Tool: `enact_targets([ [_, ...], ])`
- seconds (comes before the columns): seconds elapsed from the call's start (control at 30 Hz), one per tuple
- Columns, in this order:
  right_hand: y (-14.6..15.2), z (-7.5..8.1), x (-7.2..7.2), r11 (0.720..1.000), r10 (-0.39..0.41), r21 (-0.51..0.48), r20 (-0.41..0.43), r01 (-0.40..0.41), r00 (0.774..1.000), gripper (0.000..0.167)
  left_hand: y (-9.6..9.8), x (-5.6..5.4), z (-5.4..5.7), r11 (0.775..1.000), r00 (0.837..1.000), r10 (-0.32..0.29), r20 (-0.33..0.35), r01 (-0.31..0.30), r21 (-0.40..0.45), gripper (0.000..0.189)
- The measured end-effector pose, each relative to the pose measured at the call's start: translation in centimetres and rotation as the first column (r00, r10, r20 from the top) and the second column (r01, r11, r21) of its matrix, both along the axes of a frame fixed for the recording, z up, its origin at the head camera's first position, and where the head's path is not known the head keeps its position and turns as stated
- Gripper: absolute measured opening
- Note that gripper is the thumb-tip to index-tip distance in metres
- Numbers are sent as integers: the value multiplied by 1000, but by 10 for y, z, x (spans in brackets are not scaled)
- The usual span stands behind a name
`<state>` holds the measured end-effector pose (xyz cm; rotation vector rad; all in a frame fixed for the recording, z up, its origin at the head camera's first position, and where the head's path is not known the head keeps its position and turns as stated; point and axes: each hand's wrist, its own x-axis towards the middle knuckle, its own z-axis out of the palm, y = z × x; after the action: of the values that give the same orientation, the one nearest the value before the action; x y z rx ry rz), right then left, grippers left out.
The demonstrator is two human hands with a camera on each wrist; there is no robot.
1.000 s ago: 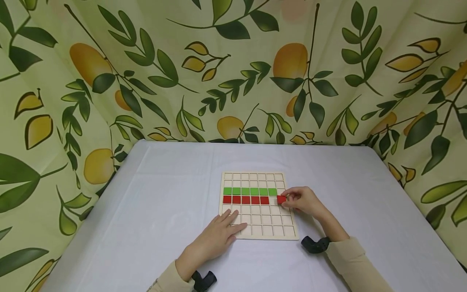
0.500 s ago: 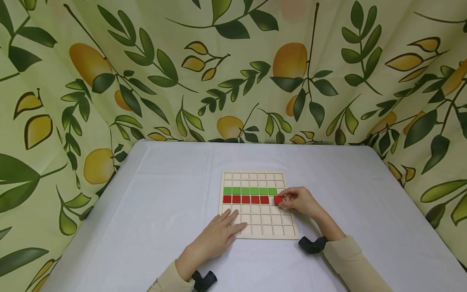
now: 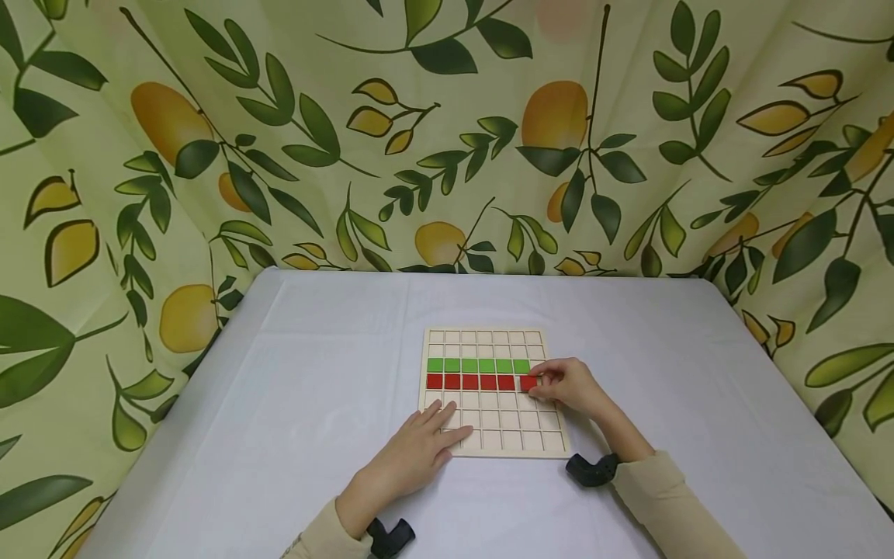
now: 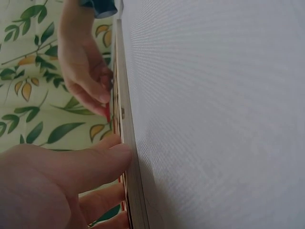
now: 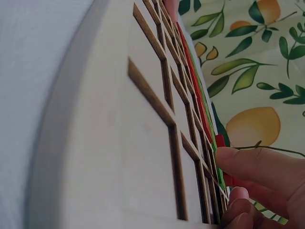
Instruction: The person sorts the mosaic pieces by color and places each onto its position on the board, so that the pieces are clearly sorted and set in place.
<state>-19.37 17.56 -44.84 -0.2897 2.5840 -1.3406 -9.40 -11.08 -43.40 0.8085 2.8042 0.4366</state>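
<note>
A pale wooden grid board (image 3: pixel 494 441) lies flat on the table. Across it run a row of green square tiles (image 3: pixel 479 366) and, just below, a row of red square tiles (image 3: pixel 471 382). At the right end of the red row, my right hand (image 3: pixel 574 388) pinches one more red tile (image 3: pixel 528 383) between thumb and fingertips; a narrow pale gap separates it from its neighbour. In the right wrist view that red tile (image 5: pixel 219 140) sticks up above the board. My left hand (image 3: pixel 412 452) rests on the board's lower left corner, fingers spread, thumb near the edge.
A white cloth covers the table (image 3: pixel 314 373). Behind and at both sides hangs a curtain (image 3: pixel 447 155) printed with leaves and fruit. Black wrist devices sit by the left wrist (image 3: pixel 391 537) and the right wrist (image 3: pixel 592 470).
My right hand has slid a little to the left with the red tile, narrowing the gap to the red row. My left hand and the board stay in place.
</note>
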Motion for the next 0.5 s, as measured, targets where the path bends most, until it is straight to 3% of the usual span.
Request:
enact_targets([
  [0.5,-6,0,-1,996,2,89,-73,4,997,27,-1,-1,-3,1000,1000,-12,-21,11,-18,42],
])
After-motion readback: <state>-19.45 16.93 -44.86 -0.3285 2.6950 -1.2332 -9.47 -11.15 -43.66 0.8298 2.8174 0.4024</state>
